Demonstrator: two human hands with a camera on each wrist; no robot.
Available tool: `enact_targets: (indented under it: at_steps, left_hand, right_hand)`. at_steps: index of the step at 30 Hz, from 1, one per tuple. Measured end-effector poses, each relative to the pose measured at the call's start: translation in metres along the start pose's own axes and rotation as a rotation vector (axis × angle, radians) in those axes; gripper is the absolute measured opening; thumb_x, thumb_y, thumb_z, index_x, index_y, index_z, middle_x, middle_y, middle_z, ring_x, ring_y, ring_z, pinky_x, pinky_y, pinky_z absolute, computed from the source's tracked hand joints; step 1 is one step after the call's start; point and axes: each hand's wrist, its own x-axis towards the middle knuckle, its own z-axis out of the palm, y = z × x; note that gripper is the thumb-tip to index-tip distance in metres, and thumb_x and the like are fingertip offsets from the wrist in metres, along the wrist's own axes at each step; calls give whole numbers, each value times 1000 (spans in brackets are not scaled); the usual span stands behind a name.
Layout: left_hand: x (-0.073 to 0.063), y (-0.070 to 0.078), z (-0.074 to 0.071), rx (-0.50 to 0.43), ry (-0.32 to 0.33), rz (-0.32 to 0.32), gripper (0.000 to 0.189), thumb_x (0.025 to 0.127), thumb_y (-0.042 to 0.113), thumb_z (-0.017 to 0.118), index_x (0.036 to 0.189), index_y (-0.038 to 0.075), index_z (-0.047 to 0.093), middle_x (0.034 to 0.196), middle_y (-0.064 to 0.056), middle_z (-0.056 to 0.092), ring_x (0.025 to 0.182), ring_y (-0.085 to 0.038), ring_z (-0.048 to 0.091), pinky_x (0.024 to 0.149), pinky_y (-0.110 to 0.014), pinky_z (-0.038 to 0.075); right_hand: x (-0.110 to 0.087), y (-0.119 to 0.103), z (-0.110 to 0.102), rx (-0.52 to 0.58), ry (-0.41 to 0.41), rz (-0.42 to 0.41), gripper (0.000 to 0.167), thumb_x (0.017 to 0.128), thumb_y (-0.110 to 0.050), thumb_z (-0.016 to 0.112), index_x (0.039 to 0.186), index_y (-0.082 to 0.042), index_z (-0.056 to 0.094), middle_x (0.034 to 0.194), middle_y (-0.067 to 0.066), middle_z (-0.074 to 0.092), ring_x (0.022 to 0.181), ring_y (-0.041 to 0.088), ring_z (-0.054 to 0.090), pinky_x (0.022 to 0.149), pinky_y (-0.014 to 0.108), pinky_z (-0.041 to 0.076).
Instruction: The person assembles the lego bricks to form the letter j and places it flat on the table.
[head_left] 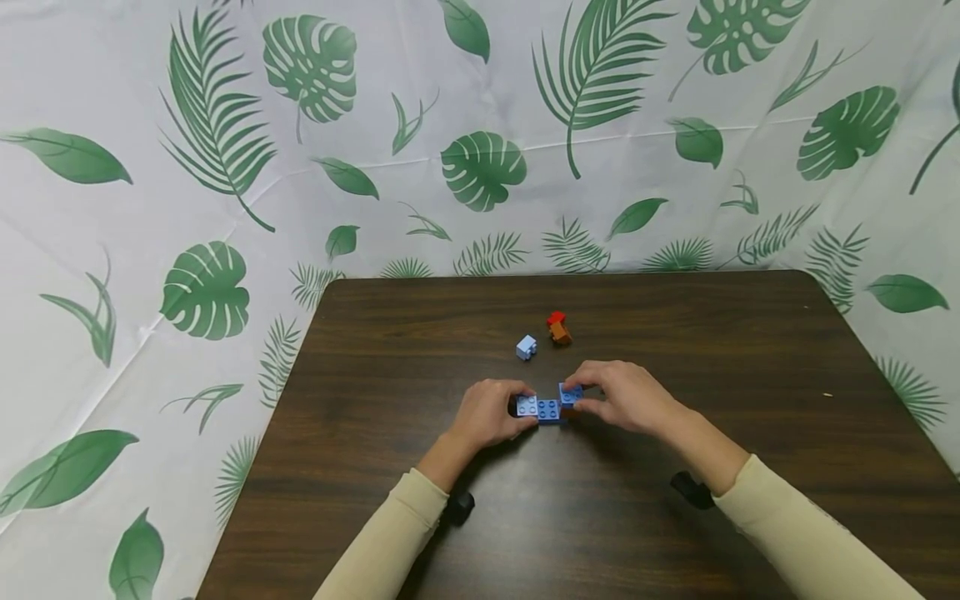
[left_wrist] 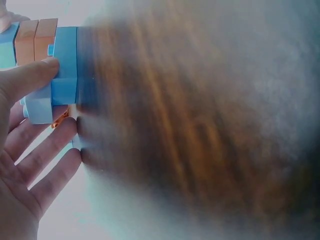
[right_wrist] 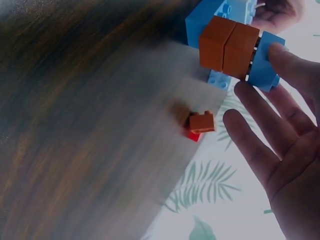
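Head view, lower center of frame: my left hand point(head_left: 487, 412) pinches a pale blue brick point(head_left: 527, 406), thumb on the near side, index finger on the far side. Mid-blue brick point(head_left: 549, 411) right next to it, touching, studs up. Can't tell exactly how those two join.

My right hand point(head_left: 626, 396), a bit right of center, grips the top blue brick point(head_left: 570, 392) between thumb and fingers. That one caps two brown bricks point(right_wrist: 227, 47), best seen in upper right of the right wrist view; narrow gap shows between cap and brown. Stack is just beside the mid-blue brick; contact there unclear. Left wrist view, upper left: thumb on the pale piece, other fingers spread out below it.

Loose pieces, above my hands around frame center: light blue brick point(head_left: 527, 347), apart from the rest; to its right, small brown piece point(head_left: 560, 334) with red piece point(head_left: 556, 317) just behind it, partly covered.

All on the dark wood-grain counter point(head_left: 570, 525), filling the lower middle. Cream sleeves point(head_left: 393, 537) come in from the bottom edge, a dark device point(head_left: 692, 490) at each wrist. White leaf-print cloth point(head_left: 405, 50) across top and left.
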Motion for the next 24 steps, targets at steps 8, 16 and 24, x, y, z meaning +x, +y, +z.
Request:
enact_targets:
  at_steps: [8, 16, 24]
  left_hand:
    - [-1, 1, -3, 0, 3, 3, 32, 79, 43, 81, 104, 23, 74, 83, 14, 64, 67, -4, 51, 60, -24, 40]
    - [-1, 2, -3, -3, -10, -5, 33, 79, 42, 81, 105, 24, 74, 83, 14, 63, 67, -5, 51, 60, -24, 40]
    - [1, 2, -3, -6, -19, -7, 33, 80, 42, 80, 106, 23, 74, 83, 15, 63, 67, -5, 50, 60, -23, 40]
  right_hand:
    - [4, -4, -3, -4, -30, 9, 30, 85, -24, 79, 114, -22, 73, 109, -7, 67, 94, 17, 63, 84, 43, 51]
    - [3, -4, -2, 11, -36, 25, 29, 85, -24, 78, 114, -23, 72, 112, -6, 67, 95, 19, 64, 84, 44, 50]
    - [2, 0, 0, 3, -15, 12, 30, 85, -25, 78, 114, -25, 71, 112, -7, 66, 95, 18, 63, 84, 45, 50]
